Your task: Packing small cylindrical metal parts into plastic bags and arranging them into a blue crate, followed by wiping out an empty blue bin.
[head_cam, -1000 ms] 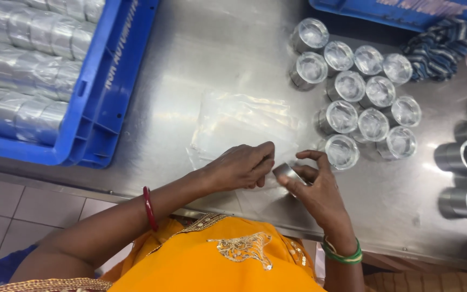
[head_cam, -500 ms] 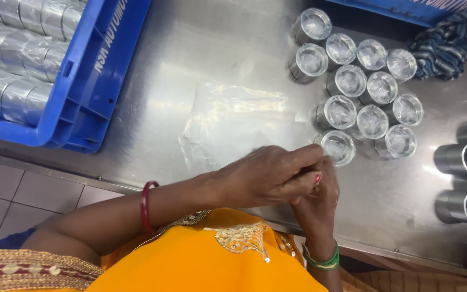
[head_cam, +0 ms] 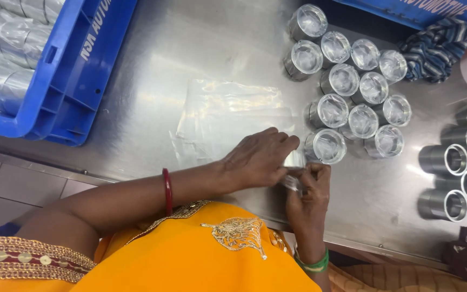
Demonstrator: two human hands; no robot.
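Left hand: the left hand (head_cam: 258,157) is being laid palm-down over a small shiny metal sleeve (head_cam: 294,159), which is being pinched between its fingers (head_cam: 287,141); half a second ago the same hand was lying further across the right one.

Right hand: the right hand (head_cam: 310,186) is being held just below the left, its fingers closed on a thin clear film (head_cam: 292,184) at the sleeve's lower end; whether the film is fully around the part cannot be told.

Sleeve position: the sleeve is being held low over the counter (head_cam: 201,48), at its near edge, just left of the nearest wrapped cup (head_cam: 325,146).

Change: a second ago the sleeve was being shown openly between two separated hands; now it is being almost wholly covered by both, which are touching. This is being read as the wrap being closed around the part, not as a part being picked or set down.

Wrapped pieces: a cluster of film-capped cups (head_cam: 360,81) is standing unchanged beyond the hands.

Bare pieces: uncovered sleeves (head_cam: 449,159) are lying on their sides at the right edge.

Film stock: a crumpled clear sheet (head_cam: 222,113) is lying flat left of the cluster.

Other things: a blue crate (head_cam: 77,75) of metal parts is sitting at far left, and a striped cloth (head_cam: 433,46) at top right.
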